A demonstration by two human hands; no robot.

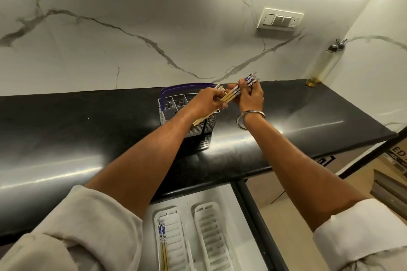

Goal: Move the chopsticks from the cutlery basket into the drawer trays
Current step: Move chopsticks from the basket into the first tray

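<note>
A grey cutlery basket [207,124] with a purple handle stands on the black counter. Above it my left hand [209,100] grips a few wooden chopsticks [202,120] whose lower ends point down past the basket's front. My right hand [251,94] pinches another bundle of chopsticks with blue-and-white patterned tops [250,80], held slanting up to the right. The two bundles cross between my hands. Below, in the open drawer, the left white tray [176,246] holds a pair of chopsticks [163,242]; the right white tray [211,235] has nothing in it.
The black counter [88,134] runs along a marble wall with a switch plate [279,20]. An oil bottle [323,66] stands at the back right corner. Cardboard boxes [396,160] lie on the floor to the right of the drawer.
</note>
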